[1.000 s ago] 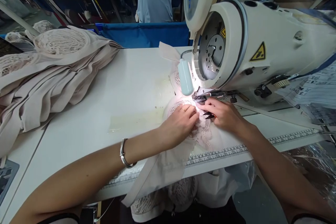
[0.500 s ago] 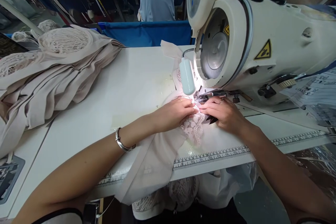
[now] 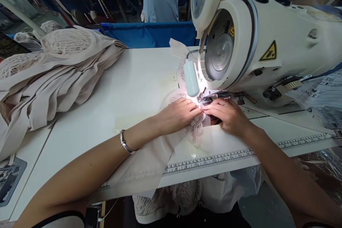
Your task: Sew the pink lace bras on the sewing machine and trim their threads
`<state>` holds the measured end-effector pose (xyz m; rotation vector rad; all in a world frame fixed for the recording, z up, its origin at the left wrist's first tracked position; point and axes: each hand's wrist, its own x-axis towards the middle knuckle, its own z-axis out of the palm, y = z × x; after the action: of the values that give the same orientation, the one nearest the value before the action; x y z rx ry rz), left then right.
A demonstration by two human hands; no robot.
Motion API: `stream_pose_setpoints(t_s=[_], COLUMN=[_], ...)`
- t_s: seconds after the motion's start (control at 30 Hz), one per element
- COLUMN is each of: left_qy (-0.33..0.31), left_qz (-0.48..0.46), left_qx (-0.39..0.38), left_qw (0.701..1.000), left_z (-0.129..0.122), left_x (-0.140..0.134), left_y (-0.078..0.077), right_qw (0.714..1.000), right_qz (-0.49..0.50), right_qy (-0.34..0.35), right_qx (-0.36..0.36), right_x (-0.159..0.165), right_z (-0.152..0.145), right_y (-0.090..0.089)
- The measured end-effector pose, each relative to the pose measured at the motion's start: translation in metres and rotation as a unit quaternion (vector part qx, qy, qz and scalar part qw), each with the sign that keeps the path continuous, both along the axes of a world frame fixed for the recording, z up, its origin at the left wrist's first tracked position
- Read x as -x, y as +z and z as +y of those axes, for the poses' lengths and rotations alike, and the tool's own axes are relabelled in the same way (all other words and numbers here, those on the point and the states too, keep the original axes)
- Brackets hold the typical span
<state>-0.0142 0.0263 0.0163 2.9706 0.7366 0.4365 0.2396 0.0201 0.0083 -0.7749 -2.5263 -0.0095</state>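
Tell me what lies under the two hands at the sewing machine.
Under the left hand and right hand lies pale lace fabric on the white table. The needle point is lost in lamp glare.

Sewing machine blocks right; fabric pile crowds left; bare table between.

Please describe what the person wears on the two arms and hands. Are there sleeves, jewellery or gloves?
Both hands are without gloves and both forearms are uncovered. The left hand has a thin ring on one finger, and a silver bracelet sits at the left wrist. The right hand also shows a small ring. Short sleeves with a dark edge appear near the upper arms.
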Motion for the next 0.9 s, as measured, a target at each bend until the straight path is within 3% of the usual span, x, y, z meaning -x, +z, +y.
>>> stream_pose_setpoints(t_s=[0.37, 0.63, 0.9], left_qy=[0.008, 0.049, 0.044], left_qz=[0.017, 0.023, 0.025], left_qx=[-0.025, -0.058, -0.051], left_qw=[1.000, 0.997, 0.997], left_z=[0.0009, -0.0016, -0.0056], left_x=[-0.0020, -0.0016, -0.0041], left_y=[0.0019, 0.0025, 0.0023], right_qw=[1.000, 1.000, 0.999], right_qz=[-0.010, -0.007, -0.004], right_qy=[-0.006, -0.021, -0.007], right_qx=[-0.004, 0.005, -0.041], right_x=[0.0017, 0.0007, 0.0016], right_z=[-0.0007, 0.0008, -0.0006], right_y=[0.0003, -0.0038, -0.0022])
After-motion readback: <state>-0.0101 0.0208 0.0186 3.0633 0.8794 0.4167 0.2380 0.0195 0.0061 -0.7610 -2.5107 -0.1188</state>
